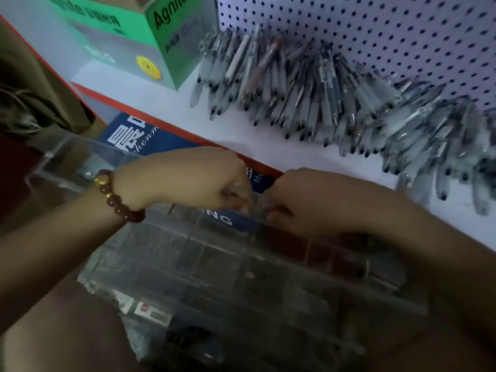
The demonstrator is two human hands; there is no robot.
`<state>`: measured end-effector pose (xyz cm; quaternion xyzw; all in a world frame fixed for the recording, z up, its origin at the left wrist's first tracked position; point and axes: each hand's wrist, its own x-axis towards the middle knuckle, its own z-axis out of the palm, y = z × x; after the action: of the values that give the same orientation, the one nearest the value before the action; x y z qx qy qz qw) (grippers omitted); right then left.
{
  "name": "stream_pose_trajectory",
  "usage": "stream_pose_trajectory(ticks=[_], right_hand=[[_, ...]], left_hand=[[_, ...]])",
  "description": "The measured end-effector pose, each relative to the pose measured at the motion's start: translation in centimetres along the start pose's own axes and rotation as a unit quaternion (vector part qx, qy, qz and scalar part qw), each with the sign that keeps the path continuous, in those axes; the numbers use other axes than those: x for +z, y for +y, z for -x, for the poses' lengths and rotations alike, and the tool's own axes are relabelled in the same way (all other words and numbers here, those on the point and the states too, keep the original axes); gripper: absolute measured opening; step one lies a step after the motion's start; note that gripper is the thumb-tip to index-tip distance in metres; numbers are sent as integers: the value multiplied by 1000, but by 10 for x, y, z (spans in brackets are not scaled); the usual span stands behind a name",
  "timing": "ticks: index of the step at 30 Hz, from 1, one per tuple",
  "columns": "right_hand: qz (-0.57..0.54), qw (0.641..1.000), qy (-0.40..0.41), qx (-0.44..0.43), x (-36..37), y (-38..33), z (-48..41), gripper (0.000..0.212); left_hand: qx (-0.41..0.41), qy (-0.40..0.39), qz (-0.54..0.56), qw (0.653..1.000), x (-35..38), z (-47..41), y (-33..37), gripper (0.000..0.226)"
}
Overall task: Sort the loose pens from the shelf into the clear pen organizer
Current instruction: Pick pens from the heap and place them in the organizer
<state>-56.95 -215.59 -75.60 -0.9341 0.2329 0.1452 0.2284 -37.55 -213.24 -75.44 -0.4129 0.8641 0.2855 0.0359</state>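
Pens (308,98): big heap on the white shelf (166,103).
Clear organizer (241,277): below the shelf, slots look bare (dark, hard to tell).
Left hand (188,181): curled, pinching a clear bit (256,204) at its far edge.
Right hand (316,202): pinching it too.
Left to do: nearly all.

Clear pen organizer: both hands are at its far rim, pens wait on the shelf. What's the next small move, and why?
Probably let go with the right hand and reach to the nearest loose pens. Both it and the left hand pinch the far rim of the clear pen organizer, holding no pen; the pile lies on the shelf beyond the right hand.
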Motion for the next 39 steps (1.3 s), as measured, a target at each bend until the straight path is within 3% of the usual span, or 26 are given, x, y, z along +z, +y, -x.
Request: stream_pose_trajectory(ticks=[2, 5, 9, 17, 27, 33, 39], right_hand=[[3, 1000, 15, -4, 3, 3, -1, 21], [7, 1000, 16, -24, 2, 3, 0, 19], [9, 1000, 5, -14, -4, 0, 0, 20], [-16, 1000, 6, 10, 1, 4, -3, 23], [-42, 997, 37, 52, -3, -12, 6, 20], [24, 993, 76, 89, -4, -29, 14, 22], [83, 981, 126, 123, -3, -34, 23, 27]], left_hand=[[12, 8, 30, 999, 1, -2, -2, 60], [29, 35, 18, 999, 2, -2, -4, 57], [-9, 46, -9, 999, 1, -2, -1, 49], [-59, 88, 14, 994, -1, 6, 18, 56], [-141, 140, -88, 976, 1, 11, 34, 38], [-179, 164, -116, 963, 2, 18, 39, 28], [-158, 161, -175, 958, -2, 27, 51, 15]])
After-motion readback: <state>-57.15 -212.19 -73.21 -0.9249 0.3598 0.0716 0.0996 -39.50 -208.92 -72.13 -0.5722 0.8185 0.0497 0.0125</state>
